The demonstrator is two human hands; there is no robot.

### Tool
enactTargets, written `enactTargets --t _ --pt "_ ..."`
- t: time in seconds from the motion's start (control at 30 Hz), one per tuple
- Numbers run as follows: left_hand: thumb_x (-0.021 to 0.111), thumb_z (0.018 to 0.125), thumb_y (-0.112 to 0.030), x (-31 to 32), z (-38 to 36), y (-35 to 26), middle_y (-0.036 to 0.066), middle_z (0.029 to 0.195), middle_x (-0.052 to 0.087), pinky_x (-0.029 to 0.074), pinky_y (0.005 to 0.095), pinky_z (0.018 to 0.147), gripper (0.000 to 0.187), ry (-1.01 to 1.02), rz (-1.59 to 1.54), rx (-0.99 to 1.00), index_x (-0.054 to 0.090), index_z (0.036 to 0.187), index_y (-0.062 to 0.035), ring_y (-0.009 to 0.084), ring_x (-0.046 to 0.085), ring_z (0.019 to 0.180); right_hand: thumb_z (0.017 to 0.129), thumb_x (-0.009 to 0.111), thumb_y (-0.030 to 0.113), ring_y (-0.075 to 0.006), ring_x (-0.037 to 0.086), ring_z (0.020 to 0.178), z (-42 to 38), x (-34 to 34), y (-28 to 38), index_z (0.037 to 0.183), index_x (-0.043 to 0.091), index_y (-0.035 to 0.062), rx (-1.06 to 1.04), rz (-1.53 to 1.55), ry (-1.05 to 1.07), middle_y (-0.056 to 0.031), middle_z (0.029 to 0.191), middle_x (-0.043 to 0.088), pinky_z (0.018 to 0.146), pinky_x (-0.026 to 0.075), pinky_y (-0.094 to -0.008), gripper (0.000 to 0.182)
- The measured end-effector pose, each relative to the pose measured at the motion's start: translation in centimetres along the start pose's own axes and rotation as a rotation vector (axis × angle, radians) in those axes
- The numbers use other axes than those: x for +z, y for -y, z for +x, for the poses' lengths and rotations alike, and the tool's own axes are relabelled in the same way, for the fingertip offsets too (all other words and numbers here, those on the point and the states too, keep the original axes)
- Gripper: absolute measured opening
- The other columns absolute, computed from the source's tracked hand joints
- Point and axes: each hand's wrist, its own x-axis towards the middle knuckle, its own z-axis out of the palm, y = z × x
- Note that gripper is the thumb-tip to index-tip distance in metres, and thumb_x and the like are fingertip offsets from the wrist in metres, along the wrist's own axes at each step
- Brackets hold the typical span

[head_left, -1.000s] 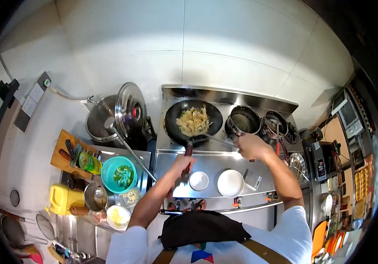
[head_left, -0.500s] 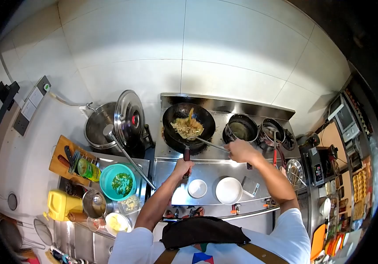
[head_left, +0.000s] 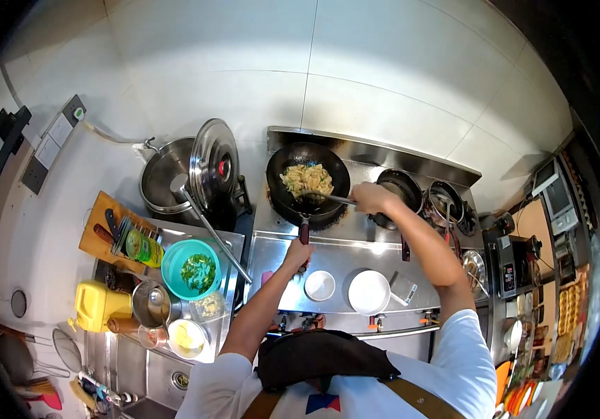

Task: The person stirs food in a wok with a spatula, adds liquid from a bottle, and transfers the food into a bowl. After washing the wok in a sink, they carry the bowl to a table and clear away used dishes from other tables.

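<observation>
White-tiled wall, steel tabletop — left hand clenches the wok handle, right hand grasps a spatula.

Two white dishes, one wok, one teal bowl, two hands.

The wall behind the stainless steel stove is faced with large white tiles and lit brightly from above. Left of the stove, a steel tabletop carries a wooden board, a yellow jug and a teal bowl. Farther left of the stove, switch plates are fixed to the wall. Right of the stove, shelving holds small appliances and trays.
</observation>
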Motion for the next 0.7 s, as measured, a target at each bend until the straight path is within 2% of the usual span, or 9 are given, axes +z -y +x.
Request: enactTargets --t 0.1,0.2,0.27,0.3,0.33,0.4,0.5,0.63,0.7 --pt "0.062 0.079 -0.013 0.2 0.1 0.6 0.006 0.052 0.051 0.039 0.032 0.033 0.017 -0.06 0.022 0.015 0.051 0.071 -0.0017 0.0176 0.048 0.035 0.072 0.061 0.011 -0.0369 0.065 0.08 4.4 3.6 -1.5 0.09 0.067 -0.0021 -0.085 0.084 -0.241 -0.022 0.083 0.066 0.069 0.051 -0.0423 0.023" --pt "0.062 0.079 -0.012 0.2 -0.1 0.4 0.007 0.052 0.052 0.039 0.0325 0.032 0.017 -0.074 0.054 0.038 0.051 0.074 -0.0005 0.0174 0.048 0.034 0.071 0.062 0.009 -0.0345 0.065 0.079 1.5 0.2 -2.0 0.095 0.067 -0.0025 -0.099 0.117 -0.214 -0.0221 0.083 0.066 0.07 0.052 -0.041 0.027" --pt "0.061 0.079 -0.013 0.2 -0.1 0.3 0.007 0.053 0.052 0.039 0.0329 0.032 0.017 -0.063 0.073 0.029 0.05 0.076 0.0003 0.0175 0.048 0.035 0.072 0.064 0.016 -0.0327 0.065 0.08 -0.4 -3.6 -2.3 0.107 0.066 0.0046 -0.018 0.072 -0.016 -0.0218 0.085 0.067 0.072 0.05 -0.0418 0.037" --pt "0.061 0.079 -0.013 0.3 0.1 0.5 0.007 0.052 0.052 0.039 0.0328 0.032 0.017 -0.06 0.076 0.02 0.05 0.075 0.0003 0.0175 0.049 0.035 0.07 0.068 0.017 -0.0288 0.065 0.072 -1.8 -5.8 -1.7 0.109 0.066 0.0053 -0.035 0.026 -0.018 -0.0196 0.078 0.067 0.066 0.05 -0.0392 0.041" --pt "0.061 0.08 -0.013 0.3 0.1 0.6 0.007 0.052 0.052 0.039 0.0327 0.033 0.017 -0.057 0.079 0.011 0.05 0.075 0.0003 0.0175 0.049 0.035 0.067 0.07 0.017 -0.027 0.064 0.063 -2.1 -6.9 -1.6 0.107 0.067 0.0059 0.031 0.027 0.028 -0.0173 0.072 0.066 0.06 0.05 -0.0378 0.042" --pt "0.061 0.079 -0.013 0.7 0.1 0.5 0.007 0.052 0.052 0.039 0.0326 0.033 0.017 -0.08 0.081 0.024 0.05 0.075 -0.0001 0.0175 0.049 0.035 0.065 0.071 0.017 -0.0274 0.062 0.058 -0.8 -7.1 -2.8 0.104 0.069 0.0076 -0.115 -0.121 -0.034 -0.0145 0.067 0.066 0.056 0.049 -0.0382 0.04" --pt "0.06 0.078 -0.013 0.6 0.3 0.4 0.008 0.056 0.054 0.041 0.0328 0.036 0.016 -0.081 0.111 -0.007 0.05 0.082 -0.0008 0.018 0.052 0.039 0.065 0.07 0.016 -0.0289 0.062 0.061 1.7 -7.3 -1.6 0.101 0.071 0.0101 -0.02 -0.185 0.125 -0.013 0.069 0.066 0.058 0.05 -0.0388 0.036" --pt "0.059 0.078 -0.013 0.4 0.5 0.7 0.008 0.061 0.056 0.044 0.0319 0.039 0.024 -0.044 0.137 -0.06 0.051 0.097 -0.0006 0.0178 0.054 0.045 0.067 0.066 0.014 -0.0245 0.059 0.055 6.0 -5.2 -1.8 0.094 0.07 0.006 -0.059 -0.25 -0.105 -0.0105 0.061 0.062 0.053 0.047 -0.038 0.029" --pt "0.06 0.08 -0.013 0.4 0.5 0.7 0.009 0.062 0.056 0.043 0.0311 0.039 0.029 -0.057 0.114 -0.068 0.051 0.104 -0.0003 0.0173 0.054 0.045 0.071 0.065 0.014 -0.0181 0.053 0.049 5.4 -7.1 -1.7 0.092 0.068 0.0027 -0.043 -0.09 0.091 -0.0059 0.055 0.056 0.046 0.041 -0.0348 0.024"
